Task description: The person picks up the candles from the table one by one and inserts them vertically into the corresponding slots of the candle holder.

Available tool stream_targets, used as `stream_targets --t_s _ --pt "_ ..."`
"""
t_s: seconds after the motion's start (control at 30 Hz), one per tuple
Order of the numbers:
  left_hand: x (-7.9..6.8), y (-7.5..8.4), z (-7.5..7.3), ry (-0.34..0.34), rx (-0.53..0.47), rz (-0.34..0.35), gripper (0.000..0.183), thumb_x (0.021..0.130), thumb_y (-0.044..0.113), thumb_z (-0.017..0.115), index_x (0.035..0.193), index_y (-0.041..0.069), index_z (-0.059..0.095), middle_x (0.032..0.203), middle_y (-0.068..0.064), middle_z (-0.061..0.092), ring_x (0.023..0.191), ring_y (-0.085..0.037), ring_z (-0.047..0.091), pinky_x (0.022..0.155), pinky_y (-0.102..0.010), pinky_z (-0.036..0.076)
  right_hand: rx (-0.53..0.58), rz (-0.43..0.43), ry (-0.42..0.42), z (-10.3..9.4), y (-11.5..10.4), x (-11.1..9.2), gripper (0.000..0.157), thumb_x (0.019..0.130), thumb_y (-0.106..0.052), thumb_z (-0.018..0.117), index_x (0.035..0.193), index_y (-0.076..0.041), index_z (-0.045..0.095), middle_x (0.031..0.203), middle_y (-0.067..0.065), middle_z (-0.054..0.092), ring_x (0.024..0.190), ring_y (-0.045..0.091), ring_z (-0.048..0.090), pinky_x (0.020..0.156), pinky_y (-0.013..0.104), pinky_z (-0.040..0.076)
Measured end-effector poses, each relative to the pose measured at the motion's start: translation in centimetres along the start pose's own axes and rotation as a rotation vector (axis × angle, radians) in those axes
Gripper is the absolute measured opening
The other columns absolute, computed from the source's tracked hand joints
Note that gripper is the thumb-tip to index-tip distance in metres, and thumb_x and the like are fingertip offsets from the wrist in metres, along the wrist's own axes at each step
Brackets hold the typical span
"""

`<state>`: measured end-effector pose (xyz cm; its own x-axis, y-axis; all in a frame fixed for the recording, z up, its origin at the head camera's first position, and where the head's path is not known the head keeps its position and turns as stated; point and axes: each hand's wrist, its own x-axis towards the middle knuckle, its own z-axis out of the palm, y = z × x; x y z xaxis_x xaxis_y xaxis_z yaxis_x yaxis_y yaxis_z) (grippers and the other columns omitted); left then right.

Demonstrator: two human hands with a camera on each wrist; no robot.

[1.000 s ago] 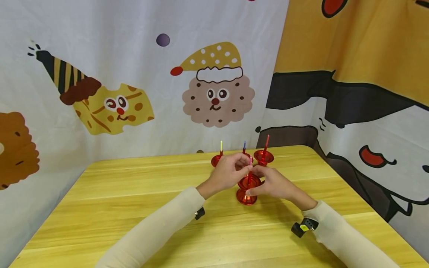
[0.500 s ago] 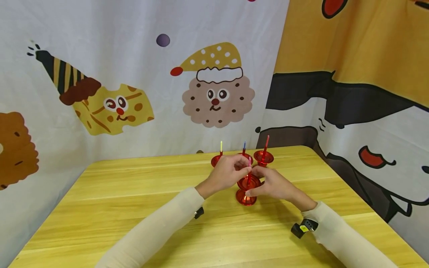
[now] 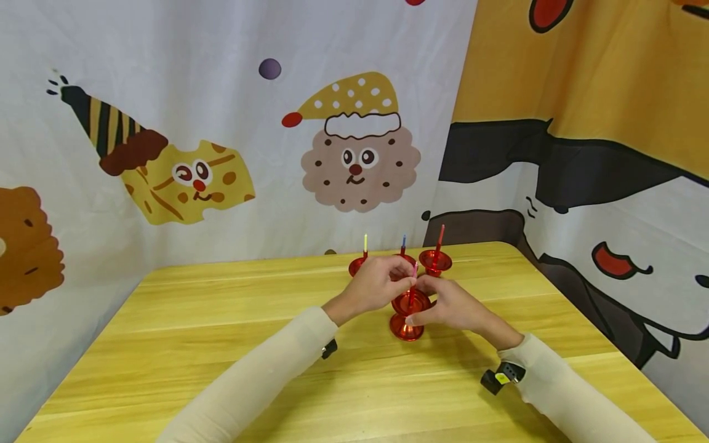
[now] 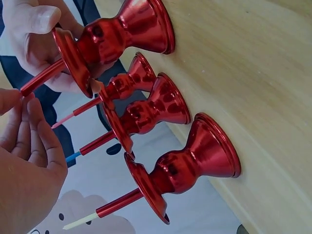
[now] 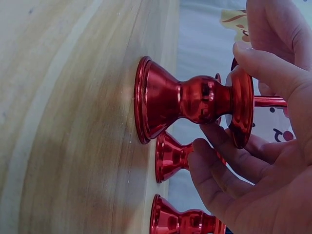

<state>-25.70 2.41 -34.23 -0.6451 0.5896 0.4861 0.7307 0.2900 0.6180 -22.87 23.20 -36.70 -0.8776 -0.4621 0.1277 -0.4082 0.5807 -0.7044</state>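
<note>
A shiny red candle holder [image 3: 407,328] stands upright on the table in front of the others, with a thin stem rising from its dish. My left hand [image 3: 382,283] pinches a pink candle [image 3: 415,269] between thumb and fingers at the top of that stem. In the left wrist view, those fingertips hide the candle where it meets the stem [image 4: 41,78]. My right hand [image 3: 454,301] holds the same holder round its dish [image 5: 242,107], the thumb on one side and curled fingers on the other.
Behind stand three similar red holders with a yellow candle [image 3: 365,242], a blue candle [image 3: 404,240] and a red candle [image 3: 441,235]. My left hand partly hides two of them. A printed curtain [image 3: 221,74] hangs along the back edge of the wooden table [image 3: 221,307].
The pink candle's tip has sunk slightly between my left fingertips and leans a little to the right. Both hands have kept almost the same place.
</note>
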Motion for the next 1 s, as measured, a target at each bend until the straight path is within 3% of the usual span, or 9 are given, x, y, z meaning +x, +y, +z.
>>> stream_targets --t_s 0.23,0.43,0.83,1.0 --pt "-0.4 -0.1 0.2 0.007 -0.031 -0.015 0.007 0.094 0.017 0.068 0.096 0.01 0.07 0.093 0.003 0.072 0.084 -0.001 0.065 0.074 -0.017 0.053 -0.022 0.009 0.009 0.0 0.0 0.0 0.059 0.072 -0.038 0.088 0.121 -0.018 0.06 0.109 -0.005 0.065 0.1 0.015 0.06 0.085 0.035 0.051" --pt "-1.0 -0.5 0.5 0.014 -0.06 -0.032 0.009 0.094 0.021 0.068 0.097 0.013 0.07 0.091 0.007 0.071 0.08 0.001 0.065 0.069 -0.018 0.053 -0.021 0.018 0.005 0.1 -0.1 0.0 0.057 0.072 -0.035 0.088 0.119 -0.02 0.06 0.109 -0.007 0.065 0.099 0.015 0.06 0.086 0.038 0.051" --pt "-1.8 -1.0 0.6 -0.031 -0.002 -0.075 0.013 0.091 0.02 0.071 0.1 0.01 0.071 0.091 0.006 0.072 0.079 0.001 0.065 0.071 -0.016 0.053 -0.033 0.024 0.007 0.4 -0.4 0.2 0.063 0.071 -0.038 0.088 0.124 -0.017 0.06 0.116 -0.006 0.064 0.106 0.015 0.058 0.092 0.04 0.048" --pt "-2.4 -1.2 -0.1 -0.03 0.048 -0.058 0.01 0.091 0.02 0.071 0.097 0.012 0.07 0.09 0.008 0.071 0.08 0.003 0.064 0.07 -0.015 0.052 -0.062 -0.01 -0.011 0.9 -0.9 0.6 0.07 0.074 -0.041 0.086 0.131 -0.013 0.058 0.12 -0.005 0.064 0.106 0.015 0.06 0.087 0.036 0.052"
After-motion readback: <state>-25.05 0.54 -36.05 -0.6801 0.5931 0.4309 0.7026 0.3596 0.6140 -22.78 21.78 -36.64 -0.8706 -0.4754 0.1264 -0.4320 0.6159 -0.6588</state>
